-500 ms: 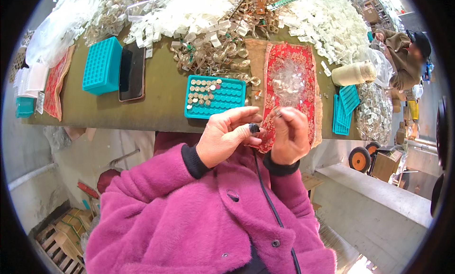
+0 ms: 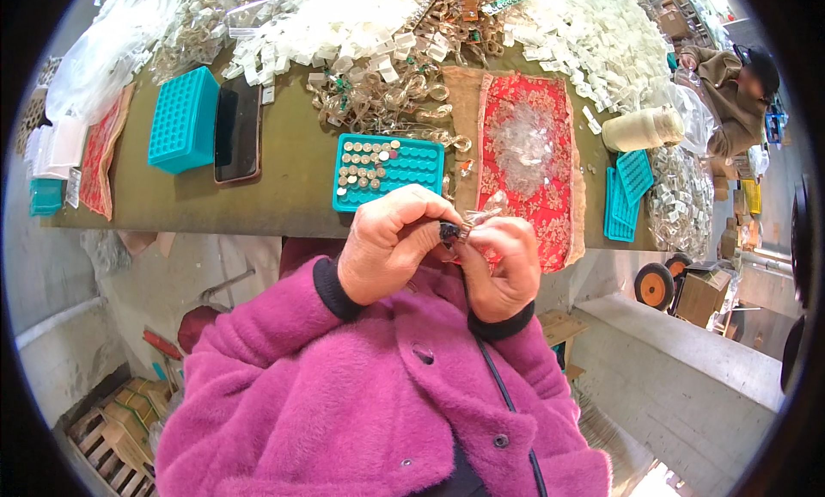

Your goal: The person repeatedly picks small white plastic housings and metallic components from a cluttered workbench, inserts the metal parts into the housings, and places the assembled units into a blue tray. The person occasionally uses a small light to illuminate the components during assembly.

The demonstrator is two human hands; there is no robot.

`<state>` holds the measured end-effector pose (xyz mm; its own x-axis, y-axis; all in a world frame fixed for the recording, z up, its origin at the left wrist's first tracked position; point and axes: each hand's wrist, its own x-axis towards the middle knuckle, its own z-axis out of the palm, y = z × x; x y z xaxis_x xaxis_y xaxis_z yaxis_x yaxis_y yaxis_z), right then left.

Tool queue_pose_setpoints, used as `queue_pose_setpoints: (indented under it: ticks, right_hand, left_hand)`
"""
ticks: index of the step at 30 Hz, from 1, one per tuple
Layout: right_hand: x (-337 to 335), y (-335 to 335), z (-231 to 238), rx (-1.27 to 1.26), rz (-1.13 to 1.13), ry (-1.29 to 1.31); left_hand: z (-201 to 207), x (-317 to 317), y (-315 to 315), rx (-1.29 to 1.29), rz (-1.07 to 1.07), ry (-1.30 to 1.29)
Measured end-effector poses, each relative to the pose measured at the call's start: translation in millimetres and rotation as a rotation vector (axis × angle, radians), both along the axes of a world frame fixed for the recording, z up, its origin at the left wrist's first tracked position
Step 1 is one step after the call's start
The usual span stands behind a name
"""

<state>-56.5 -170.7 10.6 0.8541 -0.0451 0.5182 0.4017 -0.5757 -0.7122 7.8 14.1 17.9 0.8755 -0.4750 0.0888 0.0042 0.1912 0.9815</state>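
My left hand (image 2: pixel 387 243) and my right hand (image 2: pixel 501 269) meet at the table's near edge, fingertips touching. Both are pinched closed. A small translucent, glinting piece (image 2: pixel 488 208) pokes up from the fingers of my right hand; its kind is hard to make out. Whatever lies between my left thumb and fingers is hidden. Black wrapping (image 2: pixel 449 233) covers the tip of my left thumb. Just beyond my left hand sits a teal tray (image 2: pixel 412 187) with rows of round pockets, several on its left side filled with small silvery discs (image 2: pixel 369 160).
A red patterned cloth (image 2: pixel 550 213) bears a heap of clear bits (image 2: pixel 524 149). Further back lie piles of translucent plastic pieces (image 2: pixel 361 24) and clear looped parts (image 2: pixel 378 101). A phone (image 2: pixel 238 131), teal tray stack (image 2: pixel 182 123) and wrapped roll (image 2: pixel 640 130) flank them. Another person (image 2: pixel 730 97) works at right.
My right hand has moved left and my left fingers have closed, so the fingertips now meet. The translucent piece now shows above my right fingers.
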Motion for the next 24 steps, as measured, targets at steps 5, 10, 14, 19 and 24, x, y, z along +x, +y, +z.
queue_pose_setpoints:
  ticks: [5,10,14,19,24]
  right_hand:
    - [8.1,-5.8,-3.3,0.121,-0.039,0.029]
    - [22.1,-9.7,-16.7,0.062,-0.244,0.150]
    - [29.2,-21.0,-18.0,-0.319,-0.089,0.083]
    - [35.4,-24.0,-22.7,-0.499,-0.048,0.126]
    - [35.7,-34.2,-22.9,-0.496,-0.070,0.089]
  left_hand:
    - [0.7,-0.9,9.3,-0.008,-0.121,0.113]
    - [-5.8,-2.8,10.7,-0.064,-0.035,0.350]
    - [-11.8,-6.9,22.9,-0.055,-0.068,0.430]
    - [-21.1,-14.0,24.1,0.081,-0.176,0.438]
    - [-19.8,-16.5,22.5,0.177,-0.080,0.292]
